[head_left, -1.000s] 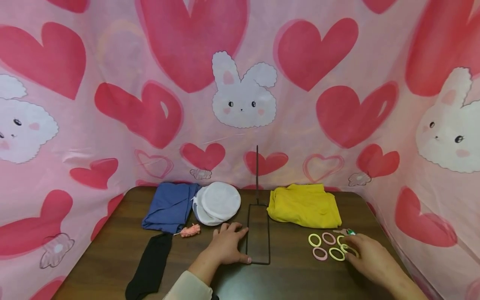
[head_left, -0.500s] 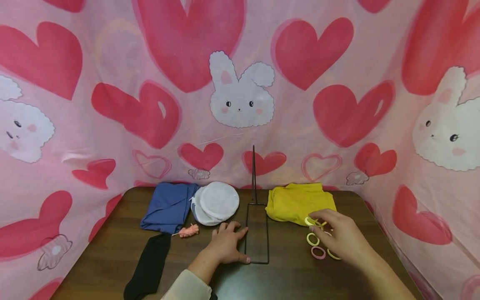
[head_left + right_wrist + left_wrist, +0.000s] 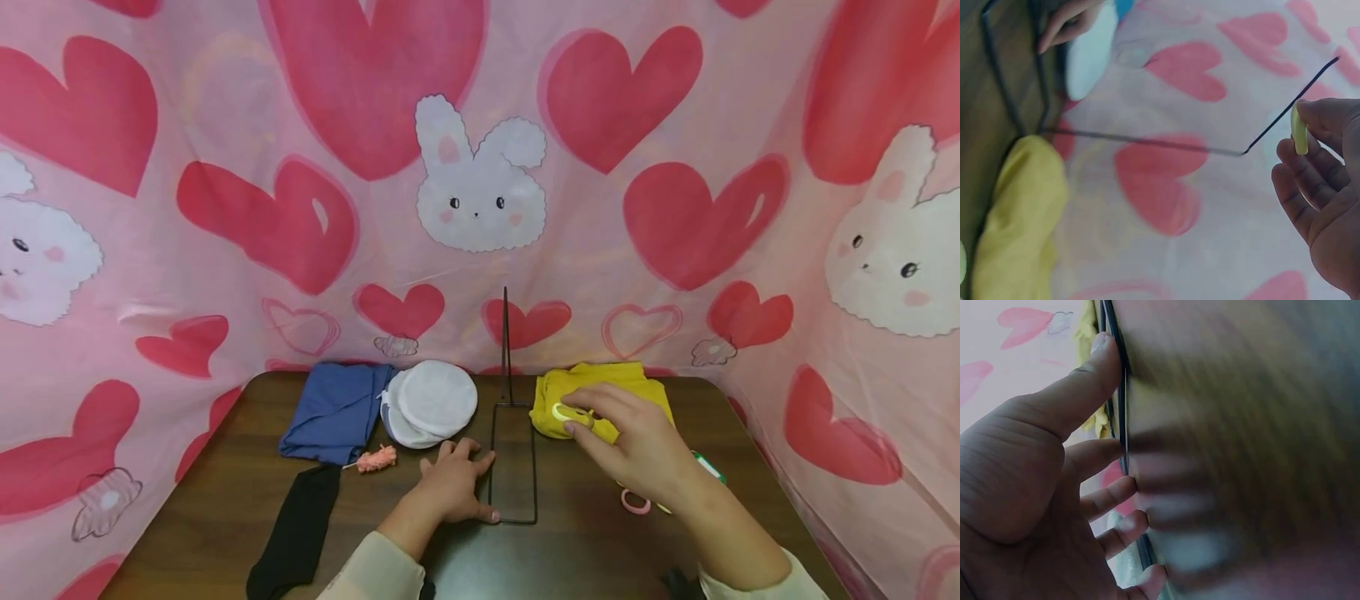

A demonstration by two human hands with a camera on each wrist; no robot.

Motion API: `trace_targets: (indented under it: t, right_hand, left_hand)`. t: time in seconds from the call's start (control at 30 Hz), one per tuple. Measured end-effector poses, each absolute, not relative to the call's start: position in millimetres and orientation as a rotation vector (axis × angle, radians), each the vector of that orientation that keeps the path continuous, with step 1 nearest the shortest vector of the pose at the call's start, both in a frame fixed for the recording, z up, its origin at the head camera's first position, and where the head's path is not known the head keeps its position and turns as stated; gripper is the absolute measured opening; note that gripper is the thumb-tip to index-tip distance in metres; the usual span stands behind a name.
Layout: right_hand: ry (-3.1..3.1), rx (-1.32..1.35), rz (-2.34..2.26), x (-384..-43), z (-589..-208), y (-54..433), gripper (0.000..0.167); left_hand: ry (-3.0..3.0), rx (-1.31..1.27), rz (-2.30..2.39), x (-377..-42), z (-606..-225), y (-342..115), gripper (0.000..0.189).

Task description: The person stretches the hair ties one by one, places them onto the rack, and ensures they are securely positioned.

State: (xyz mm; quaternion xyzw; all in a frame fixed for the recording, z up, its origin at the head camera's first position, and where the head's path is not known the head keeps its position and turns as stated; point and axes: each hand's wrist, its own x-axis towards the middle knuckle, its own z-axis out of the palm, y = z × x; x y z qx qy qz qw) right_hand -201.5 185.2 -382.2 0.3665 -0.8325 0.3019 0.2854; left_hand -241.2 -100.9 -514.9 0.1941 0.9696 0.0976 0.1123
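A black wire stand (image 3: 535, 467) has a rectangular base on the table and a thin rod rising at its back. My left hand (image 3: 453, 483) rests at the base's left side, thumb on the front-left corner, fingers spread. In the left wrist view the thumb lies along the black wire (image 3: 1123, 412). My right hand (image 3: 641, 437) is raised in front of the yellow cloth, pinching a yellow hair tie (image 3: 1299, 134) between thumb and fingers. In the right wrist view, the rod's angled upper end (image 3: 1285, 112) appears beside that hair tie. A pink hair tie (image 3: 637, 511) lies below the hand.
Folded yellow cloth (image 3: 566, 383) lies right of the stand. On the left are a folded blue cloth (image 3: 337, 412), a round white pouch (image 3: 438, 400), a coral-coloured bundle (image 3: 377, 458) and a black sock (image 3: 300, 533). A green-edged item (image 3: 708, 467) lies partly behind the right arm.
My right hand has lifted a yellow hair tie from the group on the right and carried it left and up towards the stand. The left hand stays at the base.
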Motion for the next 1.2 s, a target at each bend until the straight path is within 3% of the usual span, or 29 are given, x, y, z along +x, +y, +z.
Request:
trace_targets:
  t: [0.17, 0.47, 0.7, 1.0, 1.2]
  right_hand:
    - [-2.157, 1.019, 0.815, -197, -360, 164, 0.041]
    - [-1.963, 1.146, 0.828, -196, -333, 138, 0.038]
    - [-1.995, 1.141, 0.811, -201, -333, 132, 0.039]
    - [-2.082, 1.147, 0.803, -210, -337, 132, 0.026]
    - [-2.093, 1.159, 0.778, -212, -337, 131, 0.031]
  left_hand:
    - [2.862, 0.559, 0.267, -245, -517, -100, 0.100]
    - [2.905, 0.555, 0.205, -241, -509, -93, 0.100]
    - [2.899, 0.546, 0.183, -241, -508, -91, 0.100]
    - [2.890, 0.555, 0.157, -243, -511, -93, 0.099]
    - [2.888, 0.563, 0.175, -243, -511, -94, 0.098]
